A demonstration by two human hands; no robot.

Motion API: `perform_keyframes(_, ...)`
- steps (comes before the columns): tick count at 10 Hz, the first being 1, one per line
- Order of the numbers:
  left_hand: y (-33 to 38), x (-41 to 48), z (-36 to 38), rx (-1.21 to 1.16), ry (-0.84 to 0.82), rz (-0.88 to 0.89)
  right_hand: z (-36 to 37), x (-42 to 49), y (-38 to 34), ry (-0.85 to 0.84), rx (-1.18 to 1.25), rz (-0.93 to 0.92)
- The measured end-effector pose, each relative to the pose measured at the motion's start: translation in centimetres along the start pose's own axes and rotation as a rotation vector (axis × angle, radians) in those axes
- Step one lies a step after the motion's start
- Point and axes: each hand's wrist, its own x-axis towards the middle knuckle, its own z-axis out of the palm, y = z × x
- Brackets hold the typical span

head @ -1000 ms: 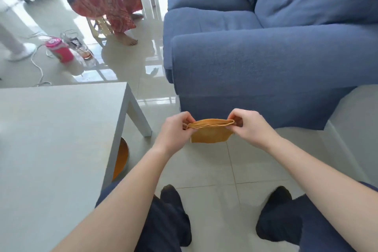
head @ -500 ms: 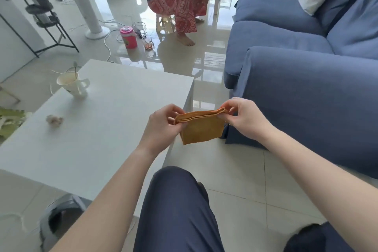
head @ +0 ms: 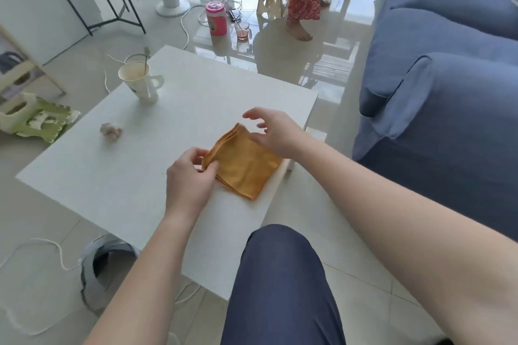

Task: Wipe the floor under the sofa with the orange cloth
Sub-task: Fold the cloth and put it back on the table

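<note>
Orange cloth (head: 244, 169) lies folded on the white table (head: 134, 171) near its sofa-side edge. Left hand (head: 190, 176) pinches its corner; right hand (head: 276, 131) hovers open above. A one-corner lift could unfold it, or drag it off the edge.

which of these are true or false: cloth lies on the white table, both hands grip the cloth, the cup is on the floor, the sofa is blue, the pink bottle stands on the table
1. The orange cloth lies folded on the white table. True.
2. Both hands grip the cloth. False: the left hand pinches its corner, the right hand hovers open above it.
3. The cup is on the floor. False: it stands on the table.
4. The sofa is blue. True.
5. The pink bottle stands on the table. False: it is on the floor beyond.
</note>
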Motion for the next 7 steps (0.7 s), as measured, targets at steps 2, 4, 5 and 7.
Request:
perform_keyframes(2,-1.4,-0.6,1.8,0.397,0.038,0.297,3.5,-1.9,2.1,0.071,-0.314,-0.079)
perform_keyframes(4,-2.5,-1.2,3.8,0.5,-0.057,0.28,5.4,-5.0,5.5,0.046,-0.351,-0.12)
perform_keyframes(5,-2.0,-1.3,3.7,0.527,-0.088,0.257,4.5,-5.3,5.8,0.01,-0.346,-0.115)
perform_keyframes(7,1.4,-2.8,3.4,0.458,-0.106,0.2,-0.8,-9.8,6.3,0.044,-0.208,-0.05)
